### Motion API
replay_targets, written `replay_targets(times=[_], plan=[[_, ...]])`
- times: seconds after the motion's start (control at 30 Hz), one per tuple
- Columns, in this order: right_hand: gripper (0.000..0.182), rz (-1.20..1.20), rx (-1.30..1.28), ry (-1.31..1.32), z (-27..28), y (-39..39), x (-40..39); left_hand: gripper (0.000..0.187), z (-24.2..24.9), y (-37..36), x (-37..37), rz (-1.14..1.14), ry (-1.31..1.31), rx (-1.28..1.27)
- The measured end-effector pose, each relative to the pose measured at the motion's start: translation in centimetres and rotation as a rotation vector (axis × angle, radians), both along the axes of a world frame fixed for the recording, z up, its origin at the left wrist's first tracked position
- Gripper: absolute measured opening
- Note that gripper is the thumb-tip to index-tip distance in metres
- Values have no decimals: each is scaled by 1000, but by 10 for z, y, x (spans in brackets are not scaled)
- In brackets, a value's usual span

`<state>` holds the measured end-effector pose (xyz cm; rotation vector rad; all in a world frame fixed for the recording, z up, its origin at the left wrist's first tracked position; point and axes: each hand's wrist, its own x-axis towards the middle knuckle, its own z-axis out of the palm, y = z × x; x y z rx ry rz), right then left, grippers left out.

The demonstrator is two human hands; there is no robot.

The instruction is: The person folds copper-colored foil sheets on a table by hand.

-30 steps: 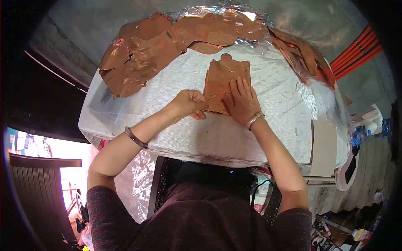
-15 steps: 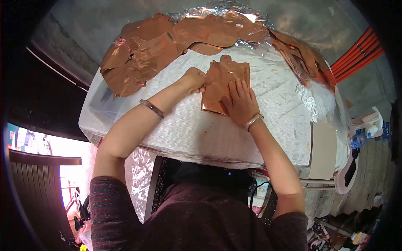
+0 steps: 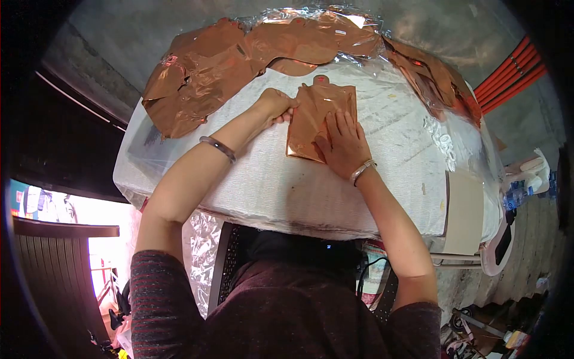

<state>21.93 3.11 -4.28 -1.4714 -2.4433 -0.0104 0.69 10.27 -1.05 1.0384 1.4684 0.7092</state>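
A folded copper-coloured foil piece (image 3: 311, 122) lies on the white cloth-covered table (image 3: 257, 191), a rounded tab with a red mark at its top. My left hand (image 3: 277, 106) is at the foil's left edge, its fingers closed in a pinch on that edge near the upper corner. My right hand (image 3: 347, 143) lies flat on the foil's right part, fingers spread and pointing up, with the thumb toward the middle. The foil's lower edge shows between my hands.
More copper foil sheets (image 3: 209, 78) are spread along the table's far edge, with clear plastic (image 3: 371, 66) among them. Foil pieces (image 3: 436, 81) also lie at the far right. White string (image 3: 441, 143) and a cardboard piece (image 3: 463, 212) are on the right side.
My left hand has shifted slightly up and left at the foil's edge, its fingers still pinched. My right hand stays flat on the foil with little movement.
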Motion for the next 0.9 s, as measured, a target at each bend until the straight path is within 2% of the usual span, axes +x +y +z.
replay_targets(times=[0.13,0.4,0.5,0.67,0.9], plan=[[65,14,13,20,-2,1,1,20,-7,15,2,67,-42,10],[65,13,-12,30,4,-2,0,23,-4,22,6,19,40,-4],[60,7,11,55,0,0,0,27,-2,26,6,24,58,15],[49,49,81,-48,-14,6,3,27,-6,26,8,20,119,60],[57,16,50,41,-4,1,1,18,-5,19,4,34,30,103]])
